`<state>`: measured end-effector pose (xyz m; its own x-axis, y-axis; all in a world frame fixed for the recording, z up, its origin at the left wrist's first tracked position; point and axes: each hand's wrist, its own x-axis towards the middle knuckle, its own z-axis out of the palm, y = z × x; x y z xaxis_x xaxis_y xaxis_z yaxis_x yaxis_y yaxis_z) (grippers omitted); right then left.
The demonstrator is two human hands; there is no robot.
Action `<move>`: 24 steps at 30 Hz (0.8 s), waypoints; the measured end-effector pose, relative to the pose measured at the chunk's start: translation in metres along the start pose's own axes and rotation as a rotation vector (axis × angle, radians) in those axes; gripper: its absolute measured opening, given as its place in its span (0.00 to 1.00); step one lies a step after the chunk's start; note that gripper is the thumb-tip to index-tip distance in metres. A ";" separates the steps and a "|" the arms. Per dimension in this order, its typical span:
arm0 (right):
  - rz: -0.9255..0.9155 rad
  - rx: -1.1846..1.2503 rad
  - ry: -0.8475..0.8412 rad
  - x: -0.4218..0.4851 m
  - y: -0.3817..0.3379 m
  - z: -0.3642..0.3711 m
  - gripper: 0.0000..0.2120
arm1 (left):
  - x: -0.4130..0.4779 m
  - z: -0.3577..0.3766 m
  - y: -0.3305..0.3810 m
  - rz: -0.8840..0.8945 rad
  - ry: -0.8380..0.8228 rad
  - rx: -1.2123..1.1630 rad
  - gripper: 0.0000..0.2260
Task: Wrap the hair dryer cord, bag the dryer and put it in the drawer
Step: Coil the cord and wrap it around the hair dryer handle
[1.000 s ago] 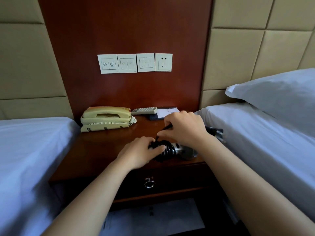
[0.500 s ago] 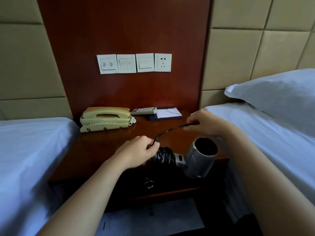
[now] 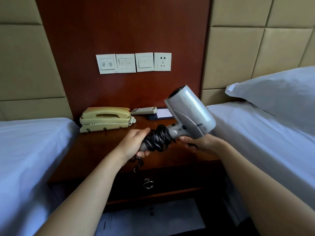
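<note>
The silver hair dryer (image 3: 190, 111) is lifted above the nightstand, barrel tilted up and to the left. Its black cord (image 3: 158, 138) is coiled in several turns round the handle. My left hand (image 3: 134, 143) grips the lower end of the handle, and a short twisted length of cord (image 3: 138, 164) hangs below that hand. My right hand (image 3: 201, 142) sits under the dryer body, palm up, fingers curled on a dark bit of cord. The drawer (image 3: 179, 183) with its ring pull (image 3: 148, 183) is closed. No bag is in sight.
On the dark wooden nightstand (image 3: 95, 150) stand a beige phone (image 3: 105, 118), a remote (image 3: 144, 110) and a notepad (image 3: 162, 114). White beds flank it left (image 3: 30, 150) and right (image 3: 255, 133), with a pillow (image 3: 276, 94). A white sheet (image 3: 153, 217) lies below the drawer.
The dryer has risen off the nightstand and its barrel has swung from pointing down to pointing up. My right hand has dropped from holding the stretched cord high to beneath the dryer.
</note>
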<state>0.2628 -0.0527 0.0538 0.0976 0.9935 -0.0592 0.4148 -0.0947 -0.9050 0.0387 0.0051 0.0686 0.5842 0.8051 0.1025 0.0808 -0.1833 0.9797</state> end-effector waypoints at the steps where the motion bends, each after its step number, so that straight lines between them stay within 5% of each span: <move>1: -0.004 -0.053 -0.035 0.006 0.003 0.002 0.10 | 0.002 0.000 0.000 -0.008 0.031 -0.024 0.21; 7: -0.070 -0.461 -0.212 0.011 -0.015 0.024 0.10 | 0.011 -0.008 -0.010 -0.110 0.271 -0.018 0.16; 16: -0.291 -1.014 -0.003 -0.012 -0.047 0.074 0.07 | 0.018 -0.010 -0.022 -0.249 0.502 -0.002 0.12; 24: -0.498 -0.499 0.194 -0.005 -0.039 0.082 0.03 | 0.016 -0.006 -0.025 -0.309 0.593 0.185 0.16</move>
<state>0.1715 -0.0490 0.0551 -0.0708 0.9016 0.4267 0.8102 0.3015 -0.5026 0.0417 0.0260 0.0463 -0.0234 0.9986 -0.0478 0.3394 0.0529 0.9391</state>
